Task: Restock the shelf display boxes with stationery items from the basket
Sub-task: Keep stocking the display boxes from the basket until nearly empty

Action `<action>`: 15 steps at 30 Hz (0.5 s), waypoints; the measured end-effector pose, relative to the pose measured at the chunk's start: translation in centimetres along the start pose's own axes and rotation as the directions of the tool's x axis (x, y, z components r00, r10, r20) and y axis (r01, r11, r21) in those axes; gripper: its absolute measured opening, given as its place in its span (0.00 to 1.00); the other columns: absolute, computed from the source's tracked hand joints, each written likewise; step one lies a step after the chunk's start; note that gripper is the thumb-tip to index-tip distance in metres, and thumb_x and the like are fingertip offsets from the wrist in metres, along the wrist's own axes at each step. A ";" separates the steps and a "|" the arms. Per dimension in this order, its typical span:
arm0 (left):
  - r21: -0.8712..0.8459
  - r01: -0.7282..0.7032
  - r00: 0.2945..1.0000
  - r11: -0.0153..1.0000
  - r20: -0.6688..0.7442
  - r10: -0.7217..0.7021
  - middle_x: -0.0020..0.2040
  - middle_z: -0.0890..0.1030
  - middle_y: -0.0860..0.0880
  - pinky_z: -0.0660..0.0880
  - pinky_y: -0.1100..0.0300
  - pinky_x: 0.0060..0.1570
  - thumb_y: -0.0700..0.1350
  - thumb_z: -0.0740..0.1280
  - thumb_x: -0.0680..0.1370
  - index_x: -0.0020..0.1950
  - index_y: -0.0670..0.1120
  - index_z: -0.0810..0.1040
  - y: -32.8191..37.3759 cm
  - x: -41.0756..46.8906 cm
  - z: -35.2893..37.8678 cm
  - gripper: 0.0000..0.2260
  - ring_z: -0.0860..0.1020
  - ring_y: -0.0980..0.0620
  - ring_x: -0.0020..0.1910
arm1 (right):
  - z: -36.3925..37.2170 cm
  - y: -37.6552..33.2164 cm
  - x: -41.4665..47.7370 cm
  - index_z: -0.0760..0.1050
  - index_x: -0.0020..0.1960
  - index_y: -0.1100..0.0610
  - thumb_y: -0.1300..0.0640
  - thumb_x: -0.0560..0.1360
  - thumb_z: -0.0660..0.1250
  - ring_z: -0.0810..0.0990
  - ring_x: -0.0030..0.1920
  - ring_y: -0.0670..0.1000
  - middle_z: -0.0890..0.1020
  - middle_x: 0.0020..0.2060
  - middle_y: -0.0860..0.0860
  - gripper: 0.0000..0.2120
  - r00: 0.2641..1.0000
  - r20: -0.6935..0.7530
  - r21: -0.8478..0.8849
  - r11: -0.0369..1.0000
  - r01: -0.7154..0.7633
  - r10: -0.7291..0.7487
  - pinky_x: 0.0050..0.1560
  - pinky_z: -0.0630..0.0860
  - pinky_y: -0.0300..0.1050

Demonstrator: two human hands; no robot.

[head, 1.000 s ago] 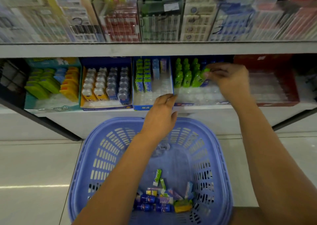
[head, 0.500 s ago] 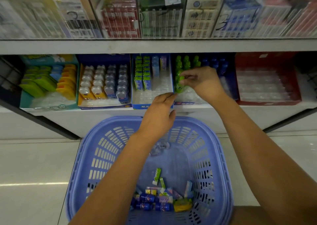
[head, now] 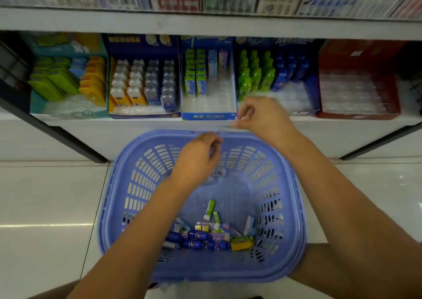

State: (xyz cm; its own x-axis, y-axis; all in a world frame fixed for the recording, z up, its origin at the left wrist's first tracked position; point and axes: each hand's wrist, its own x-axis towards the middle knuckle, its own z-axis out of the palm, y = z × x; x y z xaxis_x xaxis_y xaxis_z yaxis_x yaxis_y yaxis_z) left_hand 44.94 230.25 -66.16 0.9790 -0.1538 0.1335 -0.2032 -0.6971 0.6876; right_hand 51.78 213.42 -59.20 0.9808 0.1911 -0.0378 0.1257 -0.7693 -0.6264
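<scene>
Head view: stationery [head: 206,238] lies apart from left grip [head: 196,159].

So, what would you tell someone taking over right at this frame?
Left hand: over the basket, near its far rim, fingers loosely curled, holding nothing.
Right hand: at the shelf edge, blurred; grip unclear.
Done: green bottles fill rows in their box.
To do: loose items lie at the basket's near end; the pack box and red box show bare tray slots.

- A word resembling "kada" was seen on a purple packet [head: 218,238] inside the basket [head: 118,184].
- Print on the display box [head: 209,116] front beyond the basket was left unreadable.
</scene>
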 end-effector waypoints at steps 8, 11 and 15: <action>0.481 0.228 0.375 0.847 0.759 -0.532 0.69 0.71 0.42 0.69 0.52 0.64 0.42 0.64 0.78 0.69 0.41 0.70 -11.0 -9.9 4.5 0.19 0.71 0.43 0.66 | 16.1 9.4 -8.6 0.75 0.58 0.63 0.63 0.79 0.60 0.70 0.42 0.53 0.71 0.46 0.55 0.10 0.415 0.725 -0.635 0.766 0.095 0.550 0.50 0.66 0.45; 0.509 0.157 0.264 0.846 0.804 -0.533 0.68 0.72 0.41 0.72 0.50 0.61 0.42 0.62 0.79 0.70 0.42 0.69 -11.9 -10.5 4.5 0.19 0.73 0.42 0.62 | 17.6 11.2 -9.6 0.73 0.54 0.67 0.67 0.79 0.58 0.68 0.37 0.53 0.69 0.43 0.55 0.07 0.345 0.679 -0.707 0.703 0.073 0.648 0.48 0.65 0.45; 0.502 0.171 0.266 0.848 0.805 -0.530 0.68 0.72 0.41 0.71 0.49 0.63 0.39 0.61 0.79 0.70 0.41 0.69 -12.4 -10.7 5.1 0.19 0.73 0.42 0.64 | 18.2 12.0 -9.4 0.67 0.67 0.65 0.63 0.80 0.58 0.71 0.64 0.61 0.69 0.66 0.60 0.16 0.317 0.690 -0.718 0.673 0.179 0.651 0.64 0.67 0.50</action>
State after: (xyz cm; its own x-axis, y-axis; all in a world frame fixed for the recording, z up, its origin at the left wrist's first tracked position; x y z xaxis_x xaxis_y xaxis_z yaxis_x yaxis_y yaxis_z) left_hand 36.95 237.00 -79.75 0.3579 -0.2356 -0.9036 -0.0116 -0.9687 0.2480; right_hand 41.40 213.48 -80.52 0.2900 -0.0200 -0.9568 0.3668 -0.9211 0.1304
